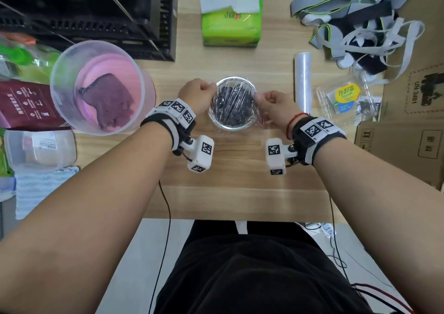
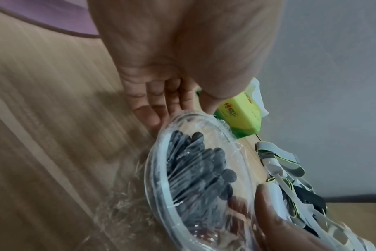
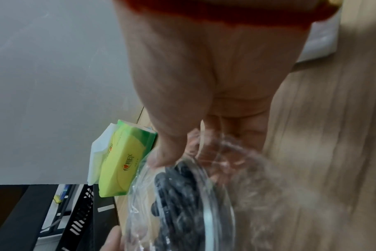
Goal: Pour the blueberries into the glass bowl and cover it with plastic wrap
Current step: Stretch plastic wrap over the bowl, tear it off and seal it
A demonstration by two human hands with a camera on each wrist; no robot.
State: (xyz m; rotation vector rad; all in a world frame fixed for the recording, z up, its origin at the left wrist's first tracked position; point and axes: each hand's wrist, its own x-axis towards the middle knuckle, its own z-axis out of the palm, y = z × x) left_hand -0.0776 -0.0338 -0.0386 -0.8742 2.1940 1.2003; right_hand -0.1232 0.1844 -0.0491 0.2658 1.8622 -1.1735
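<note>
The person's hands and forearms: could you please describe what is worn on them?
Both forearms are bare. The left hand and right hand each have a black-and-white wrist strap with square coded markers, a white camera block and a thin black cable. The right wrist adds a red string bracelet.

Glass bowl (image 1: 232,125): one
Blueberries (image 1: 231,107): many, too heaped to count
Plastic wrap roll (image 1: 303,83): one
Tissue pack (image 1: 231,23): one
Empty blueberry clamshell (image 1: 346,102): one
Pink plastic tub (image 1: 72,112): one
Hands: two, left hand (image 1: 195,95), right hand (image 1: 276,108)
</note>
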